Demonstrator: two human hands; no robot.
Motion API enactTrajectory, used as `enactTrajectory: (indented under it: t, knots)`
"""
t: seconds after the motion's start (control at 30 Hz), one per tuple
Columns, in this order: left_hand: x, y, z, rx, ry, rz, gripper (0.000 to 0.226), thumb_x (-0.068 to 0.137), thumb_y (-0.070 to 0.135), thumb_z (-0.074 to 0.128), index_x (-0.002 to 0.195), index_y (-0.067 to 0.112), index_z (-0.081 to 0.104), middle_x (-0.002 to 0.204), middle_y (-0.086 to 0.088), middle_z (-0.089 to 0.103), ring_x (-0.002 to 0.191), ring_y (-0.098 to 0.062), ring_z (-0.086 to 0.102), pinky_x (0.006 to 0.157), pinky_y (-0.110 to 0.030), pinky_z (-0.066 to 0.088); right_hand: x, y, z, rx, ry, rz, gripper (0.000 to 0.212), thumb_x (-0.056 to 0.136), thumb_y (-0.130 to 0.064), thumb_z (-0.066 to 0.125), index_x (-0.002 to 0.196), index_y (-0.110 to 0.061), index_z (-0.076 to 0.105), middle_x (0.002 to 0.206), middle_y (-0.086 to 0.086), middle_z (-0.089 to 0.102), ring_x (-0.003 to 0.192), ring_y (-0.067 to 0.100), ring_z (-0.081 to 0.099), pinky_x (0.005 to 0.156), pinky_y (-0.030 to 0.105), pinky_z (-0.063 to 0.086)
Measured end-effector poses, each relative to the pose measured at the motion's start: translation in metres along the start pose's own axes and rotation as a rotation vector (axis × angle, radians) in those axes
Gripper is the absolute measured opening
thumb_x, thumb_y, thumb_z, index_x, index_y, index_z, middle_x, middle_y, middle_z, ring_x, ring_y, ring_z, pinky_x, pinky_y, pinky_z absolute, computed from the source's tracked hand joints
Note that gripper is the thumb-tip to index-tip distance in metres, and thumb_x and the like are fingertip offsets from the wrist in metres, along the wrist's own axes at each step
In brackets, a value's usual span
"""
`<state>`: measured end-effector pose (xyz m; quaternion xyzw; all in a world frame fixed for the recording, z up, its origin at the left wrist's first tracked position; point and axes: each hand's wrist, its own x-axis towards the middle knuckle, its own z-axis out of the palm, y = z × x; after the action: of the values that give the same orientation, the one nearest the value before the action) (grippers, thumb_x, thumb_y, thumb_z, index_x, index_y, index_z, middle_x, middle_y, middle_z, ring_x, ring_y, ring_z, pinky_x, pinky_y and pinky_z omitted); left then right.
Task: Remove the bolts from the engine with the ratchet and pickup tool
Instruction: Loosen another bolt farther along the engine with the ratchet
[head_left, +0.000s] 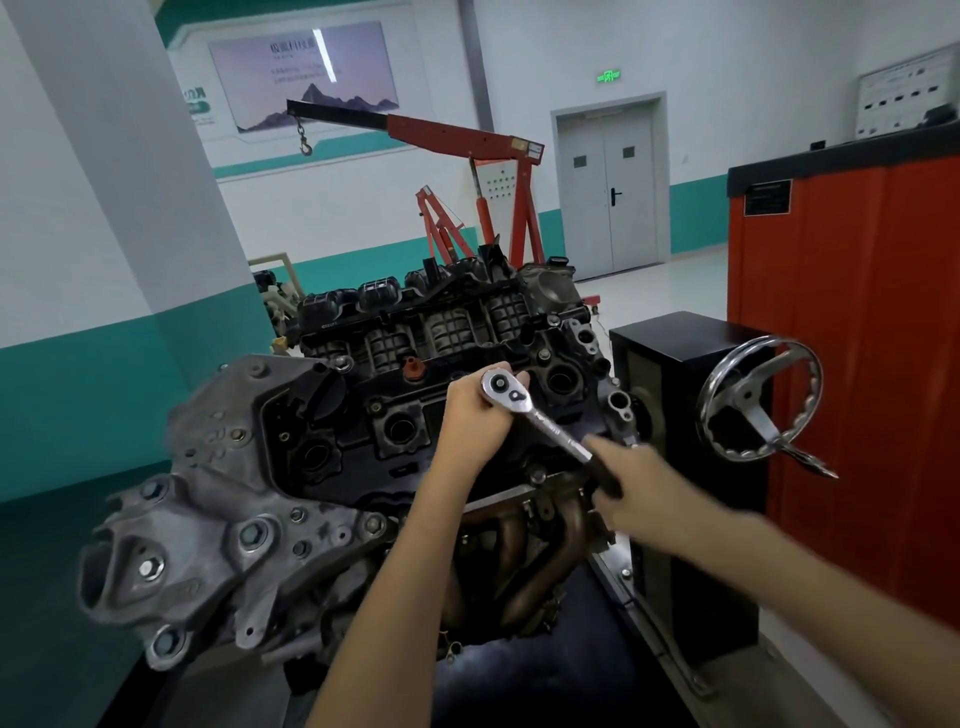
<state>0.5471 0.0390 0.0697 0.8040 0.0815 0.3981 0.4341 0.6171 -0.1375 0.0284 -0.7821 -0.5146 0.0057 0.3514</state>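
The engine (332, 447) stands on a stand in front of me, its black valve cover on top. A chrome ratchet (540, 421) lies across the cover's right part, head at the upper left. My left hand (475, 415) cups the ratchet head from below and behind, fingers curled round it. My right hand (631, 483) grips the dark handle end of the ratchet; it looks blurred. The bolt under the ratchet head is hidden. Another bolt (544, 355) shows on the cover just beyond the head. No pickup tool is in view.
A black stand box (670, 374) with a chrome handwheel (758, 400) sits right of the engine. A red tool cabinet (852, 322) stands further right. A red engine crane (467, 171) is behind, and a grey pillar (130, 156) at left.
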Motion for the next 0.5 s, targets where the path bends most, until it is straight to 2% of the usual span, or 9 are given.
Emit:
enactTrajectory:
  t: [0.03,0.1,0.13,0.2,0.27,0.33,0.37,0.43,0.5]
  knots:
    - [0.002,0.001,-0.002,0.011,-0.024,0.004,0.051,0.093,0.007,0.058,0.05,0.03,0.042,0.051,0.014,0.037,0.054,-0.004,0.031,0.058,-0.015,0.031,0.01,0.007,-0.022,-0.155,-0.032,-0.027,0.025,0.083,-0.006,0.057,0.104,-0.02,0.053,0.073,0.0,0.058,0.063,0.018,0.06,0.057,0.03,0.05]
    - [0.004,0.004,-0.003,0.042,-0.058,0.009,0.051,0.089,-0.002,0.053,0.05,0.029,0.046,0.051,0.013,0.038,0.054,-0.005,0.03,0.058,-0.021,0.029,0.03,0.009,-0.057,-0.474,-0.038,-0.089,0.018,0.088,-0.015,0.056,0.102,-0.024,0.049,0.072,-0.007,0.053,0.067,0.015,0.06,0.053,0.022,0.04]
    - [0.002,0.005,-0.003,0.045,-0.052,0.009,0.054,0.088,-0.004,0.052,0.047,0.031,0.044,0.049,0.013,0.037,0.052,-0.004,0.028,0.055,-0.022,0.027,0.037,0.007,-0.065,-0.573,-0.008,-0.124,0.015,0.088,-0.018,0.055,0.098,-0.026,0.046,0.072,-0.007,0.051,0.07,0.018,0.06,0.052,0.022,0.033]
    - [-0.001,0.003,-0.002,-0.019,0.022,-0.01,0.058,0.091,-0.003,0.052,0.049,0.033,0.034,0.046,0.013,0.033,0.049,-0.004,0.027,0.051,-0.019,0.025,0.035,0.002,-0.057,-0.618,0.061,-0.138,0.019,0.087,-0.021,0.055,0.093,-0.03,0.04,0.073,-0.006,0.049,0.072,0.021,0.059,0.051,0.021,0.027]
    - [-0.006,0.0,0.002,-0.103,0.125,-0.037,0.052,0.096,0.003,0.053,0.057,0.028,0.03,0.047,0.015,0.034,0.048,-0.002,0.03,0.05,-0.014,0.028,0.016,-0.001,-0.023,-0.463,0.113,-0.079,0.023,0.084,-0.02,0.057,0.096,-0.031,0.041,0.073,-0.004,0.051,0.069,0.022,0.058,0.053,0.023,0.033]
    - [-0.007,0.002,0.01,-0.15,0.19,-0.03,0.048,0.097,0.003,0.051,0.059,0.021,0.029,0.053,0.014,0.031,0.052,-0.003,0.028,0.052,-0.012,0.029,-0.008,-0.011,0.015,-0.121,0.124,0.017,0.024,0.083,-0.015,0.059,0.088,-0.029,0.039,0.07,0.002,0.055,0.064,0.023,0.058,0.054,0.029,0.044]
    - [-0.006,0.004,0.014,-0.202,0.229,-0.042,0.047,0.098,0.0,0.049,0.059,0.021,0.031,0.057,0.009,0.031,0.053,-0.005,0.03,0.054,-0.011,0.033,-0.015,-0.017,0.033,0.051,0.133,0.051,0.026,0.082,-0.012,0.059,0.083,-0.027,0.038,0.067,0.003,0.054,0.059,0.017,0.057,0.053,0.029,0.046]
    - [-0.004,0.009,0.019,-0.313,0.282,-0.105,0.049,0.097,-0.006,0.046,0.058,0.022,0.034,0.058,0.007,0.031,0.051,-0.001,0.033,0.059,-0.009,0.037,-0.021,-0.033,0.066,0.319,0.172,0.094,0.027,0.083,-0.005,0.058,0.084,-0.029,0.044,0.063,0.003,0.051,0.049,0.006,0.051,0.044,0.016,0.039]
    - [-0.005,0.01,0.017,-0.301,0.241,-0.088,0.05,0.096,-0.006,0.047,0.058,0.021,0.028,0.059,0.004,0.022,0.049,-0.003,0.022,0.058,-0.011,0.029,-0.021,-0.044,0.083,0.419,0.168,0.115,0.025,0.083,-0.003,0.056,0.097,-0.023,0.048,0.064,0.004,0.051,0.047,0.006,0.05,0.042,0.012,0.036]
